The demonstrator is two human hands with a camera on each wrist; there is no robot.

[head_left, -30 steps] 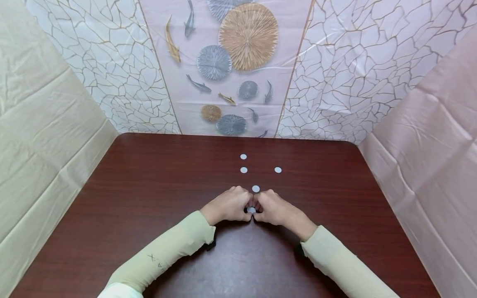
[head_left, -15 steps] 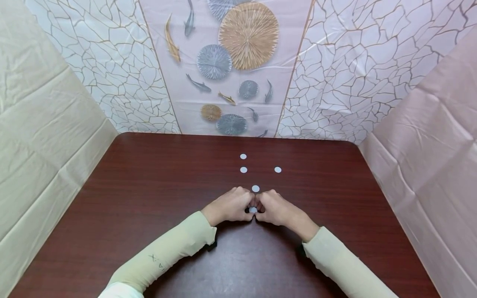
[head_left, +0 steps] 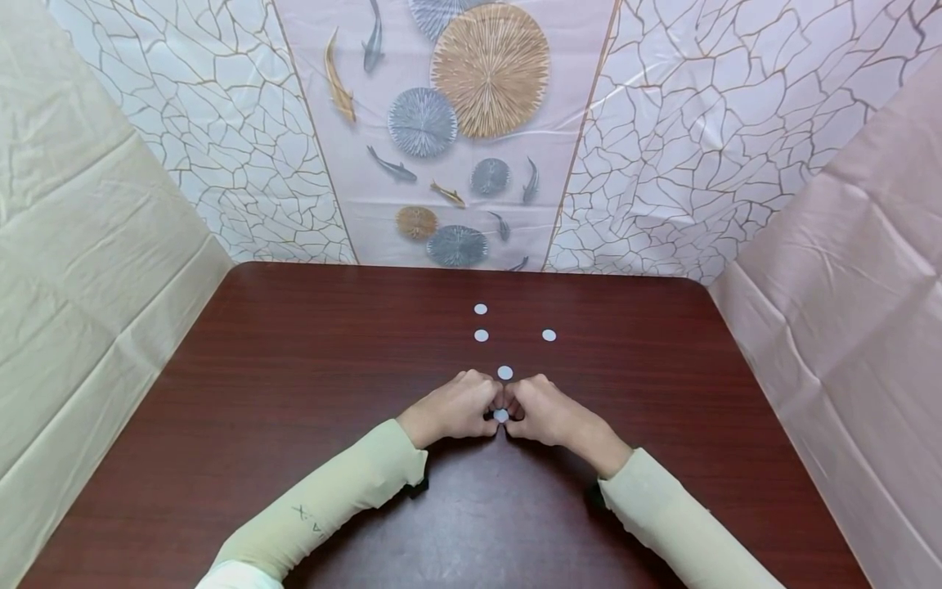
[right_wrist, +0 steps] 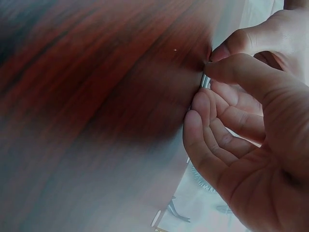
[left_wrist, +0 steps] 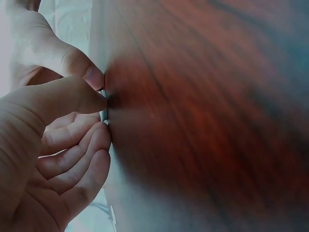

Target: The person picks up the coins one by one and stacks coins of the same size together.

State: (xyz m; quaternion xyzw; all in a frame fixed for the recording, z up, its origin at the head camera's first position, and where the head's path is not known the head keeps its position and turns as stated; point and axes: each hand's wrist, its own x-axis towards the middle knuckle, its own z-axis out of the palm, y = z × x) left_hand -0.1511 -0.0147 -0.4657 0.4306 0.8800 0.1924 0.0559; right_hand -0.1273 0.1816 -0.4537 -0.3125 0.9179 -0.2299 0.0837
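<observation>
A small flat white disc [head_left: 501,415] lies at the table surface between my two hands in the head view. My left hand [head_left: 459,405] comes in from the left, its thumb and curled fingers at the disc's edge. From the other side my right hand [head_left: 548,411] holds it the same way, and the two thumbs nearly meet at the near edge. In the left wrist view the disc [left_wrist: 104,112] shows only as a thin edge, mostly hidden by fingers. The right wrist view shows a slim silvery edge of the disc [right_wrist: 205,81] beneath the thumb.
Just beyond the hands lies another white disc [head_left: 504,373]. Farther back are a disc [head_left: 549,335] on the right and two on the left, the nearer disc [head_left: 482,335] and the farther disc [head_left: 481,309]. The dark red-brown table [head_left: 294,343] ends at a patterned cloth backdrop [head_left: 456,164].
Both hands and the disc between them have shifted very slightly to the right since a second ago. The other discs have stayed in place.
</observation>
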